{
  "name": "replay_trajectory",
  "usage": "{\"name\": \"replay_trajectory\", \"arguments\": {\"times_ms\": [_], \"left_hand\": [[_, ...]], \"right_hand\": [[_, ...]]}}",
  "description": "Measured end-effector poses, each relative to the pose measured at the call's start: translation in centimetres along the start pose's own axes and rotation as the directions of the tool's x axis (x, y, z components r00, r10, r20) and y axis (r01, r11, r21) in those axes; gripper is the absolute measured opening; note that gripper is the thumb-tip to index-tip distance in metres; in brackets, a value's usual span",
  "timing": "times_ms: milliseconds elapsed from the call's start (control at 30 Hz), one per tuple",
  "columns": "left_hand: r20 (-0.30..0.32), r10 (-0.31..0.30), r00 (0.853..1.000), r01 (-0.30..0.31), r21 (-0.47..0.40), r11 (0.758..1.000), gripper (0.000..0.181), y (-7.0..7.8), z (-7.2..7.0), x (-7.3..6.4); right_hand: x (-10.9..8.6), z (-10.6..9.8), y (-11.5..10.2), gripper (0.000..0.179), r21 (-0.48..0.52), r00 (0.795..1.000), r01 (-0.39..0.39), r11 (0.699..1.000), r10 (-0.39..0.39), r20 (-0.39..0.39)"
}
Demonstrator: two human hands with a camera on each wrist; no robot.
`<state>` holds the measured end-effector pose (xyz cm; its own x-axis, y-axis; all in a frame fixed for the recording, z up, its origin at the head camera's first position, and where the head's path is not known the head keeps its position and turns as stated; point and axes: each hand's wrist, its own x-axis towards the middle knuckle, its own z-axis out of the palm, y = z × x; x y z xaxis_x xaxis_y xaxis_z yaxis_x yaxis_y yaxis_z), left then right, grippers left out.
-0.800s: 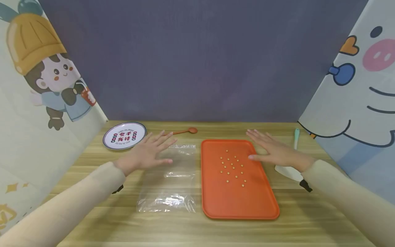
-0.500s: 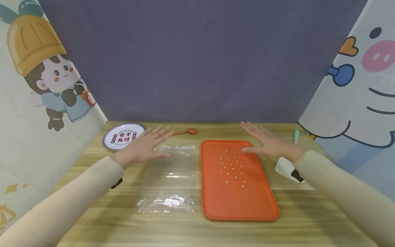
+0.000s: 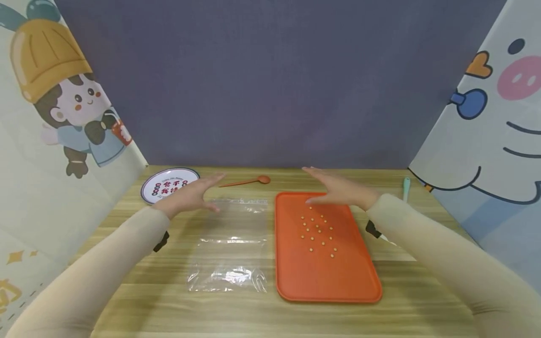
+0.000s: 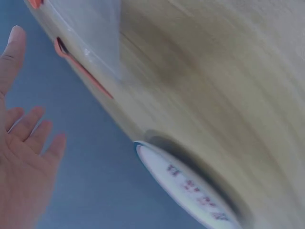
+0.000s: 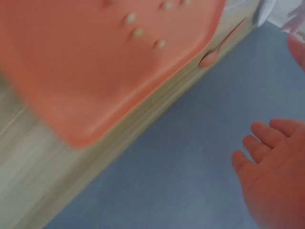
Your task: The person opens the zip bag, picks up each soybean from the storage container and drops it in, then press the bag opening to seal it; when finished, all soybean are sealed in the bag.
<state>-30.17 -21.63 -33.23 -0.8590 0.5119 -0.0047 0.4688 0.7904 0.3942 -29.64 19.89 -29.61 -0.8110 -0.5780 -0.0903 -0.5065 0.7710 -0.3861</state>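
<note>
My left hand [image 3: 188,193] hovers with relaxed fingers and overlaps the edge of the white plate [image 3: 160,188] with red lettering in the head view. Below and right of it lies a clear zip bag [image 3: 236,263], flat on the table. My right hand [image 3: 340,188], also empty, is held over the far end of the orange tray [image 3: 329,281]. Several small pale round pieces [image 3: 317,226] are scattered on the tray. Beyond the bag, between the two hands, lies a reddish-brown spoon [image 3: 263,179]. In the left wrist view the left palm [image 4: 24,171] shows bare.
At the right, a spatula's mint-green handle [image 3: 406,184] shows, its white blade mostly hidden behind my right sleeve [image 3: 405,225]. A dark blue-grey panel [image 3: 270,84] stands behind the wooden table [image 3: 236,314], with cartoon-printed walls either side.
My right hand has moved left, from the tray's right edge to over its far end. My left hand has drifted slightly left and turned more edge-on. The objects have stayed put.
</note>
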Motion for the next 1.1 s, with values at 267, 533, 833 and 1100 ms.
{"name": "replay_trajectory", "arguments": {"times_ms": [267,533,833,1100], "left_hand": [[0.037,-0.062,0.997,0.066,-0.107,0.992,0.094,-2.0,1.1,0.7],[0.034,-0.126,0.991,0.128,-0.095,0.987,0.075,-3.2,2.0,1.4],[0.01,-0.135,0.991,0.135,-0.109,0.985,0.057,-3.8,3.2,2.4],[-0.001,-0.2,0.98,0.199,-0.098,0.975,0.038,-3.4,3.2,2.9]], "right_hand": [[3.9,1.9,-1.9,0.098,0.076,0.999,0.049,0.996,-0.049,0.004],[7.8,4.6,-3.6,0.084,0.159,0.992,0.118,0.98,-0.122,0.015],[10.9,7.2,-4.8,0.074,0.168,0.999,0.035,0.985,-0.04,0.026],[12.7,8.2,-6.3,0.063,0.112,0.997,-0.072,0.991,0.074,-0.01]]}}
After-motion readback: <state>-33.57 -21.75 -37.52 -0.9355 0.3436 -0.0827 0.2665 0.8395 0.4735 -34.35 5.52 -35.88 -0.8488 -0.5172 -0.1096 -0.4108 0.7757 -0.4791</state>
